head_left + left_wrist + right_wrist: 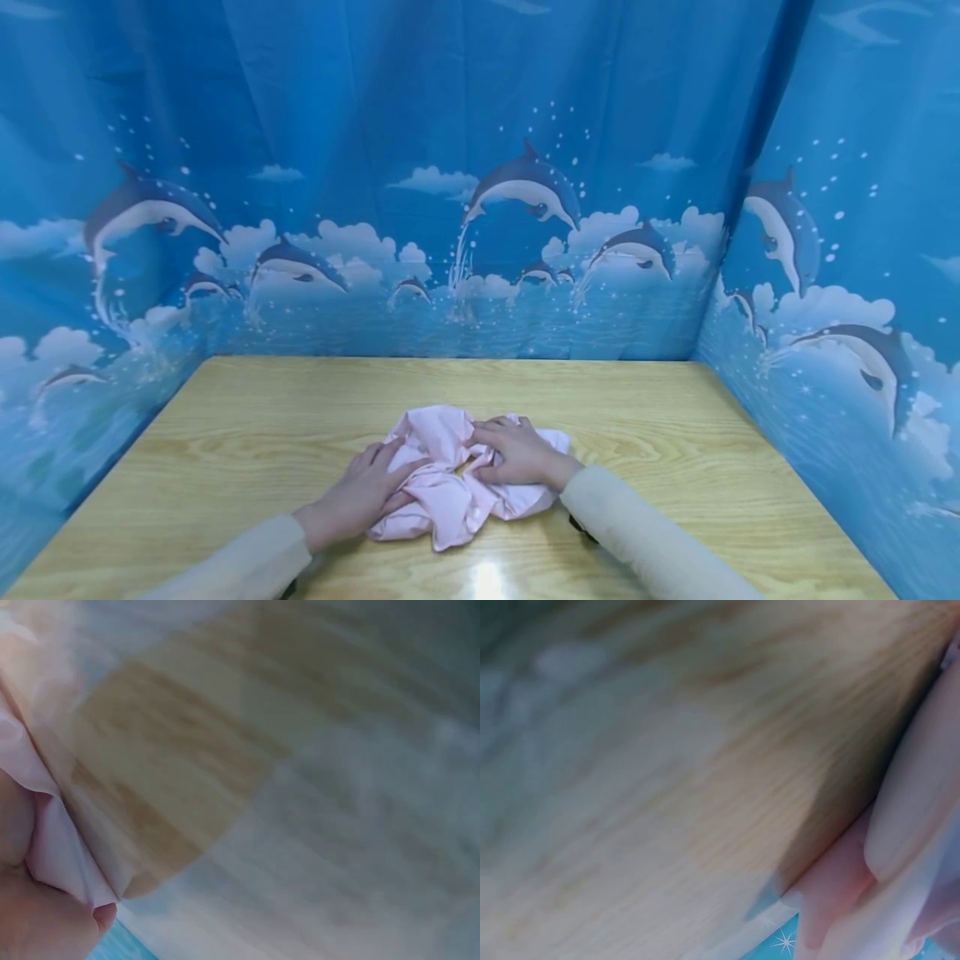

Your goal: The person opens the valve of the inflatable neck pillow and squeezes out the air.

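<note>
A pale pink cloth (450, 492) lies crumpled in loose folds on the wooden table; whether it is a garment cannot be made out. My left hand (360, 496) grips its left side, thumb and fingers bent over the folds. On the right part, my right hand (521, 454) holds the fabric with its fingers spread and bent. A small gap between the folds shows the tabletop. In the left wrist view, a cloth edge (64, 847) runs between parts of the left hand (37, 915). The right wrist view shows fabric folds (870, 922) against the right hand (922, 787).
The light wooden table (300, 408) has a bright reflection near its front edge. Blue curtains (360, 125) printed with dolphins and clouds stand along the back and both sides. Both forearms, in light sleeves (652, 533), reach in from the front.
</note>
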`<state>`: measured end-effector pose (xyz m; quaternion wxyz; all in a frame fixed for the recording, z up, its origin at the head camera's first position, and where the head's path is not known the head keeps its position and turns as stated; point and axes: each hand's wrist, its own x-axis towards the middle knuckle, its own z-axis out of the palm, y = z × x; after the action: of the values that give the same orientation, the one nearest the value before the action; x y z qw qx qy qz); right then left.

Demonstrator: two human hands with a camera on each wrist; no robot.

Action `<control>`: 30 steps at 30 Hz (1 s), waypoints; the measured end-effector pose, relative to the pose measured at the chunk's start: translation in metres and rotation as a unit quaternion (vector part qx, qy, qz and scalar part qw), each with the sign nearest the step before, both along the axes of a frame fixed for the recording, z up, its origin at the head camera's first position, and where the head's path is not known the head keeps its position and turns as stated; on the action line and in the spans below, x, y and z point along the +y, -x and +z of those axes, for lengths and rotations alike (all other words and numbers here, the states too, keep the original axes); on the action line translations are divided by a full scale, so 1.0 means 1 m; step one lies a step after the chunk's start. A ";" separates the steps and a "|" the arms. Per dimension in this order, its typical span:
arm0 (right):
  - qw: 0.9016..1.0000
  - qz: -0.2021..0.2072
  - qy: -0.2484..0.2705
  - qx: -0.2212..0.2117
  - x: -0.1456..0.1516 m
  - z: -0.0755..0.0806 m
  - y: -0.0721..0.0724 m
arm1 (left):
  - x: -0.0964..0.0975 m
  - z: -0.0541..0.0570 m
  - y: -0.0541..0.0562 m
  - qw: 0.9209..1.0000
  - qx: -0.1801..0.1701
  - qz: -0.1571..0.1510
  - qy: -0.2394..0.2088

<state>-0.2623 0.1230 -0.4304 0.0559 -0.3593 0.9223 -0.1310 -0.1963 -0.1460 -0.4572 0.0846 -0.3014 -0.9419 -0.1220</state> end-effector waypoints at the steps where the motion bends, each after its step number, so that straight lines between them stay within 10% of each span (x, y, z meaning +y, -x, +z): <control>1: 1.000 0.001 0.001 0.000 0.000 0.000 0.000 | -0.001 -0.001 0.001 1.000 -0.003 0.001 -0.001; 10: 1.000 0.005 0.007 0.003 0.001 0.001 -0.002 | -0.006 -0.004 0.013 0.998 0.037 -0.040 -0.021; 21: 1.000 0.004 0.006 0.007 0.003 0.000 -0.003 | -0.016 0.004 0.030 0.995 -0.045 -0.084 -0.011; 30: 1.000 0.017 0.018 0.005 0.008 0.002 -0.006 | -0.018 0.002 0.030 0.995 -0.028 -0.100 -0.003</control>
<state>-0.2562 0.1308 -0.4279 0.0468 -0.3769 0.9137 -0.1444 -0.2264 -0.1643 -0.4556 0.0461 -0.3903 -0.9086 -0.1415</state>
